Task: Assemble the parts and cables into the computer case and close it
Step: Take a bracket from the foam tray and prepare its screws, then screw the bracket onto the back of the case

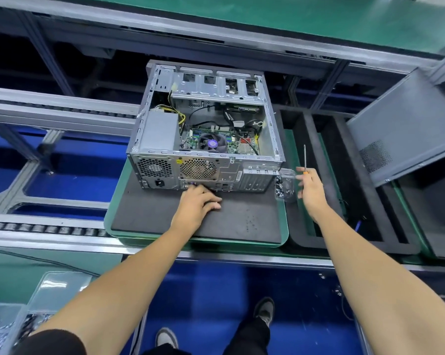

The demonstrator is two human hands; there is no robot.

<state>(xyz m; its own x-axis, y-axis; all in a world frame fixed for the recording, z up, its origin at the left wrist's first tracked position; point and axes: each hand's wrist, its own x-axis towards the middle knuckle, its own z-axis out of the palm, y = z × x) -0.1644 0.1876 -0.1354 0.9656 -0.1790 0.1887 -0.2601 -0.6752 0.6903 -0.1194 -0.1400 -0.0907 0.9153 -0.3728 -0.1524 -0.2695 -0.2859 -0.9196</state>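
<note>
Open computer case (206, 129) lies on a green-edged foam pad (149, 213).

One computer case (206, 129) lies open on its side, and everything else is counted around it. Inside it sits one round cooler fan (212, 144) and one grey power supply box (160, 131). Its rear panel, facing the person, shows two round perforated vents (175, 169). Just right of the case: one clear plastic container (286, 185) and one screwdriver (305, 160). Farther right leans one grey side panel (405, 129). Two hands (199, 201) are near the case.
</note>
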